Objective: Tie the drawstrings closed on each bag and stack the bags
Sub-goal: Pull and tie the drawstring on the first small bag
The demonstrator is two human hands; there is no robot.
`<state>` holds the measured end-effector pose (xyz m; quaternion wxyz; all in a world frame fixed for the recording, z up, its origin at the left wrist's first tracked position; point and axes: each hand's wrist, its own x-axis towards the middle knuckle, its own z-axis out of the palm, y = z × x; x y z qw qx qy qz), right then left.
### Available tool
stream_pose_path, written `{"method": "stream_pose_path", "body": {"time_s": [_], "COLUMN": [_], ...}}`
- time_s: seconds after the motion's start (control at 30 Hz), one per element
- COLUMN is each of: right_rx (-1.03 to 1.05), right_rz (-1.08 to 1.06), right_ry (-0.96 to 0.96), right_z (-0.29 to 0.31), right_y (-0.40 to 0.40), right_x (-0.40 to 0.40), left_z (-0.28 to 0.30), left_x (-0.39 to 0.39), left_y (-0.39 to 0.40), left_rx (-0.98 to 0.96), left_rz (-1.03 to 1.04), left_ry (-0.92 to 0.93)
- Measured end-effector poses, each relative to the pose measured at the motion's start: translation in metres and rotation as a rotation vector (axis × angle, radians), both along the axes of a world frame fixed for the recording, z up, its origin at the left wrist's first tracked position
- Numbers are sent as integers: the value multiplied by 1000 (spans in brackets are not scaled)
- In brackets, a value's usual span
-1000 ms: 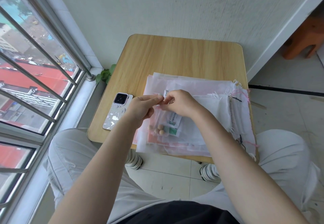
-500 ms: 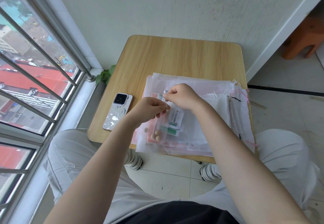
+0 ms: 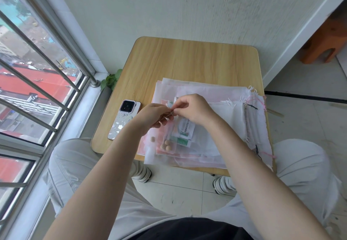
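A pile of sheer white and pink drawstring bags (image 3: pixel 210 97) lies on the small wooden table (image 3: pixel 187 61). On top sits a small sheer bag (image 3: pixel 180 134) holding green-and-white packets and several round tan beads. My left hand (image 3: pixel 154 116) and my right hand (image 3: pixel 193 108) meet at that bag's upper left end. Both pinch its thin drawstring between fingertips. The string itself is mostly hidden by my fingers. Loose white, pink and black cords (image 3: pixel 251 106) show at the pile's right edge.
A phone (image 3: pixel 124 121) in a silver patterned case lies face down left of the pile. The window with metal bars (image 3: pixel 37 82) runs along the left. A wall stands behind the table. My knees sit under the near edge; an orange stool (image 3: pixel 326 39) is far right.
My hands shifted slightly: the left dropped and came back up to meet the right, and both keep working the drawstring at the small bag's end. The bag's beads slid a little lower.
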<state>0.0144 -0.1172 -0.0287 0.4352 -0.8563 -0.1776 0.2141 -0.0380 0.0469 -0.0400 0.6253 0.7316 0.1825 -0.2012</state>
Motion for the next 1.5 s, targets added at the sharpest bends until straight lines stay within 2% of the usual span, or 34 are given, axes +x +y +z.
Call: {"method": "stream_pose_path", "body": {"time_s": [0.2, 0.3, 0.37, 0.57, 0.77, 1.0, 1.33, 1.5], "right_rx": [-212, -308, -331, -325, -203, -168, -221, -130], "right_rz": [158, 254, 287, 314, 184, 176, 200, 175], "right_ry": [-218, -370, -401, -391, -359, -342, -333, -280], "right_z": [6, 9, 7, 2, 4, 8, 6, 1], "right_y": [7, 11, 12, 11, 6, 10, 12, 6], "right_x": [-2, -4, -5, -11, -7, -10, -16, -16], "left_z": [4, 4, 3, 2, 3, 4, 10, 9], "left_x": [-2, -2, -3, -7, -6, -8, -8, -11], "left_y": [-2, -2, 0, 0, 5, 0, -3, 1], "left_rx": [87, 71, 51, 47, 43, 9, 124, 117], "left_rz": [-48, -27, -19, -38, 19, 53, -69, -120], "left_ry": [-19, -36, -30, -31, -41, -67, -81, -77]}}
